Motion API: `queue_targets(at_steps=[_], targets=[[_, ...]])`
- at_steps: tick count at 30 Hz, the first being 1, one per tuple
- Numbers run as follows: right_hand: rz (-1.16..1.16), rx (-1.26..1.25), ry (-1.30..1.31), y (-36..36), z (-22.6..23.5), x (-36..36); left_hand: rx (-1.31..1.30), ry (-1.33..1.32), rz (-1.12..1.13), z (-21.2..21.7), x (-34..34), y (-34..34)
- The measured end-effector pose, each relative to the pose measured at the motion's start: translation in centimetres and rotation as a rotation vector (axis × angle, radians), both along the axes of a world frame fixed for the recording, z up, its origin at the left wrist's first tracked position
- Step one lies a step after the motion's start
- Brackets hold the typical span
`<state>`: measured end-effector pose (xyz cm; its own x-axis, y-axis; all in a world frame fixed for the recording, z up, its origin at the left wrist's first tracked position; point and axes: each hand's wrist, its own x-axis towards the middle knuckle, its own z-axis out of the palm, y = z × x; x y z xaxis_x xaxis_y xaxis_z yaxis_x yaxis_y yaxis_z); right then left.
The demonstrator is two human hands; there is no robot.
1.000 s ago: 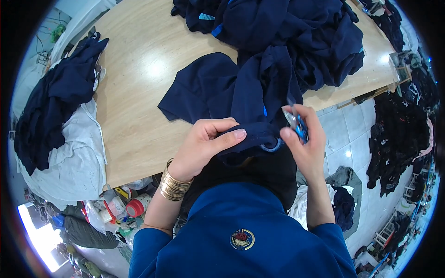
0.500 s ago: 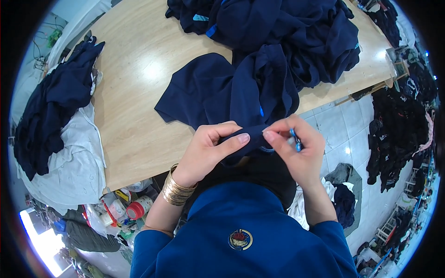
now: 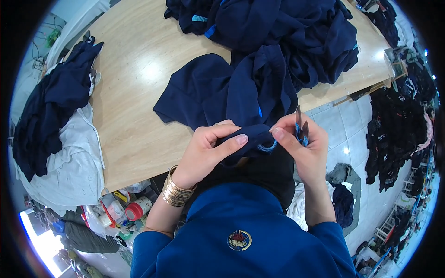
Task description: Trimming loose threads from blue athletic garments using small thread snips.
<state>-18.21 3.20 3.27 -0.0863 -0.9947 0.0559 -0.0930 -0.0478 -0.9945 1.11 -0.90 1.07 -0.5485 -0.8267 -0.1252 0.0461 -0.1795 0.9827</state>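
Across the upper part of the view spreads a pale wooden table [image 3: 134,111], its near edge in front of the person. On its far side lies a large heap of navy clothes [image 3: 273,23]. A light grey cloth [image 3: 74,155] hangs over the table's left end. The navy garment [image 3: 241,102] being worked on runs from beside that heap, over the near edge, and into the hands.

The left hand [image 3: 208,146] has its thumb clamped on the folded fabric against the fingers beneath. The right hand [image 3: 309,146] is just to the right of the fold, thumb and forefinger tips together at the edge; whether they grip cloth or a loose thread is too fine to tell. Blue-handled snips [image 3: 303,132] sit within that hand, blades parted and pointing away from the person. Smallest, a light-blue looped trim [image 3: 267,148] shows beneath the fold.

The step in hand looks like close fingertip work on this edge. From here, a move calls for a steady left pinch and blades kept off the fabric.
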Motion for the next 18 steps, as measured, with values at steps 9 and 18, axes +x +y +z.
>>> queue_targets(at_steps=[9,18], targets=[[-0.062,-0.046,0.065,0.23,0.16,-0.41,0.011,0.007,0.015,0.52,-0.23,0.13],[-0.104,-0.073,0.044,0.13,0.13,-0.4,-0.007,-0.023,-0.008,0.69,-0.22,0.04]])
